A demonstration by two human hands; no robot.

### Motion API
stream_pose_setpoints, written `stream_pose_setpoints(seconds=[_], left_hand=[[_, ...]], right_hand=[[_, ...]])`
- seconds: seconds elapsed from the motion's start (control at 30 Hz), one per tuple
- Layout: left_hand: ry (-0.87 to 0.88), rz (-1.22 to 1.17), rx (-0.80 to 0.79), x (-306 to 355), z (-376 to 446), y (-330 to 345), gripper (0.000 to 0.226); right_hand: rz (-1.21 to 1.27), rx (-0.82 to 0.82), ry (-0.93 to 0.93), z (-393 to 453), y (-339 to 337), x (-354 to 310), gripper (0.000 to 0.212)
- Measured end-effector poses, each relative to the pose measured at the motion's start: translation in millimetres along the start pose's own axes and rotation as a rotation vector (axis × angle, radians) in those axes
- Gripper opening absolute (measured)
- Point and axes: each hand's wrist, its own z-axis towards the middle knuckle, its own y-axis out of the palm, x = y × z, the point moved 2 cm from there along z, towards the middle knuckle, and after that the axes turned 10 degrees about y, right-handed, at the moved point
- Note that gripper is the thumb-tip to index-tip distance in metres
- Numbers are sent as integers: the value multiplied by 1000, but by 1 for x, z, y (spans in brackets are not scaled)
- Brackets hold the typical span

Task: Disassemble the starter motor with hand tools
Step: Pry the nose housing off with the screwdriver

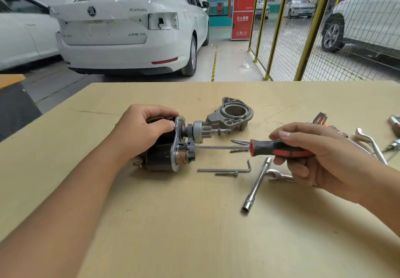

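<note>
The black starter motor (pixel 161 156) lies on its side on the wooden table (pixel 173 223), its pinion shaft (pixel 207 129) pointing right. My left hand (pixel 142 131) grips the top of the motor body. My right hand (pixel 316 154) holds a screwdriver (pixel 279 148) with a red and black handle. Its long shank runs level to the left and its tip touches the silver end plate (pixel 175 148) of the motor. The removed grey nose housing (pixel 231 114) sits just behind the shaft.
In front of the motor lie a hex key (pixel 227 169), a long bolt (pixel 226 174), an L-shaped socket wrench (pixel 256 185) and an open-end spanner (pixel 279 177). More wrenches (pixel 370 143) lie at the right edge. White cars and a yellow mesh fence stand beyond the table.
</note>
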Motion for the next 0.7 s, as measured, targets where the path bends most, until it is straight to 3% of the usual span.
stream_pose_setpoints(seconds=[0.2, 0.4, 0.7], left_hand=[[19, 13, 12, 1, 1, 1, 19], [14, -10, 60, 1, 2, 0, 17], [-29, -20, 143, 0, 5, 4, 9]], right_hand=[[138, -19, -101, 2, 0, 1, 44], [29, 35, -9, 2, 0, -2, 45], [122, -25, -127, 3, -3, -2, 42]])
